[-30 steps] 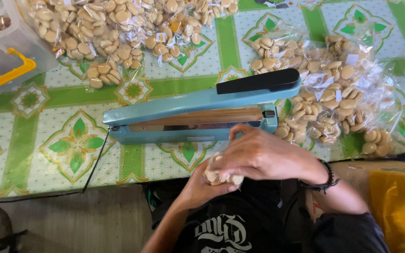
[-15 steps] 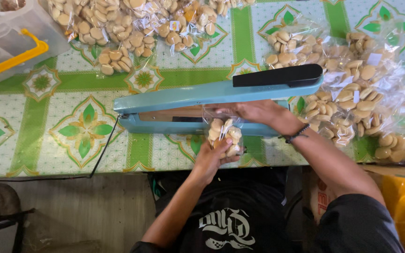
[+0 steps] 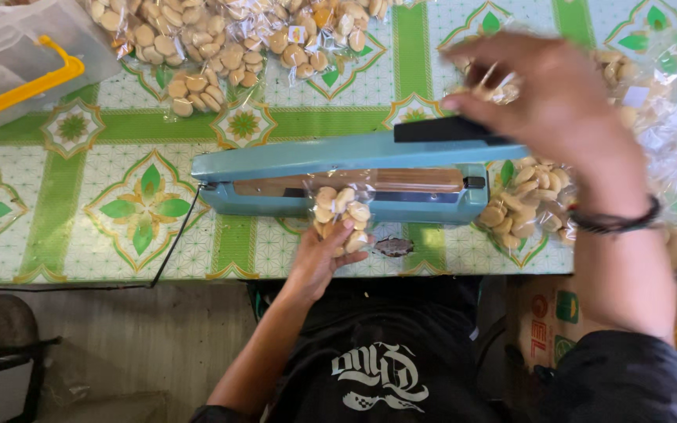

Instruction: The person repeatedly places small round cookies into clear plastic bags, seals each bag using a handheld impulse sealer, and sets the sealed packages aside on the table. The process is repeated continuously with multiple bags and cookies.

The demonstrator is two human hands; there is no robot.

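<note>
Though right hand (image 3: 558, 110) blurred, grip unclear; left hand (image 3: 324, 252) grips cookie bag (image 3: 340, 210), top hidden in sealer (image 3: 354, 176).

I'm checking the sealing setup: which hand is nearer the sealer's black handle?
Right. The right hand hovers just over the black handle; the left hand holds the small bag below the sealer.

Two hands show: the left hand (image 3: 324, 254) and the right hand (image 3: 546, 102). One small bag of biscuits (image 3: 340, 213) sits in the left fingers (image 3: 346, 235), its top in the one blue sealing machine (image 3: 354, 176) just beyond them. One black cord (image 3: 174, 243) runs from the machine, off to the left of those fingers. One clear box with a yellow handle (image 3: 21, 59) stands far left. The filled biscuit bags (image 3: 221, 39) beyond the fingers, and more bags (image 3: 523, 200) under the right wrist, overlap too much to count. One wristband (image 3: 613, 223) circles the right wrist.
</note>
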